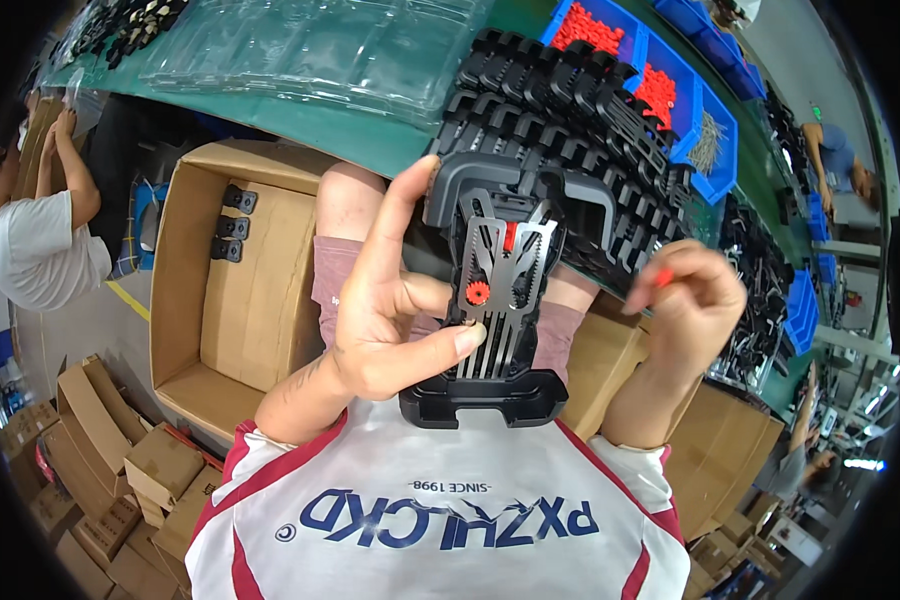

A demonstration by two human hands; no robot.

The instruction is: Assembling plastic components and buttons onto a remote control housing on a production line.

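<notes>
My left hand [382, 335] is closed round a black plastic clamp holder [508, 400], thumb across its middle. Two wide arms stick out at its upper end and a lipped foot forms its lower end. On its face lie silver toothed metal plates [511, 268], a red gear [478, 292] on their left side and a red insert [510, 237] near the top. To the right, apart from the holder, my right hand [698, 305] pinches a small red plastic part [663, 277]. That hand is slightly blurred, and the part's exact shape is partly hidden by the fingertips.
Rows of similar black holders [570, 120] cover the green table [300, 125]. Blue bins [692, 110] hold red parts and metal pins. Clear plastic trays [310, 50] lie at the back left. An open carton [185, 290] with several black pieces stands left; a person [50, 235] sits beyond.
</notes>
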